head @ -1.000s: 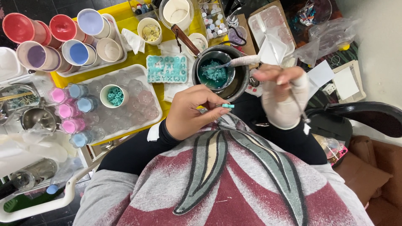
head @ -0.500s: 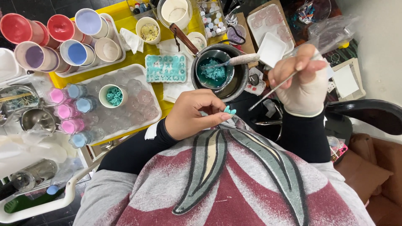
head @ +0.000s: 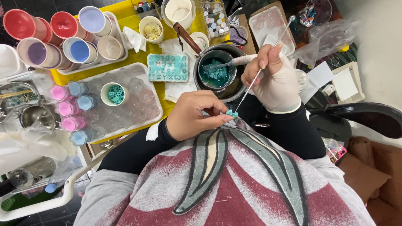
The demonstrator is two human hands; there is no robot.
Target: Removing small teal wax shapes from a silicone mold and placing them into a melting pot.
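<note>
My bare left hand (head: 196,114) pinches a small teal wax piece (head: 231,113) between thumb and fingertips, close to my chest. My right hand (head: 274,79), in a thin white glove, holds a long thin metal pick (head: 261,69) whose lower tip touches the teal piece. Just beyond the hands stands a metal pot (head: 217,73) with teal wax bits and a white-handled tool resting in it. A teal letter mould (head: 167,67) lies left of the pot on the yellow tray (head: 125,10).
Coloured cups (head: 63,29) stand at the upper left. A clear tray (head: 138,100) holds a small bowl of teal pieces (head: 114,93) and pink and blue wax shapes (head: 69,106). Metal pots (head: 35,115) sit at the left, a black chair arm (head: 364,115) at the right.
My right hand has swung up and back, then brought the pick's tip down onto the teal piece. My left hand has shifted slightly right while keeping its pinch.
</note>
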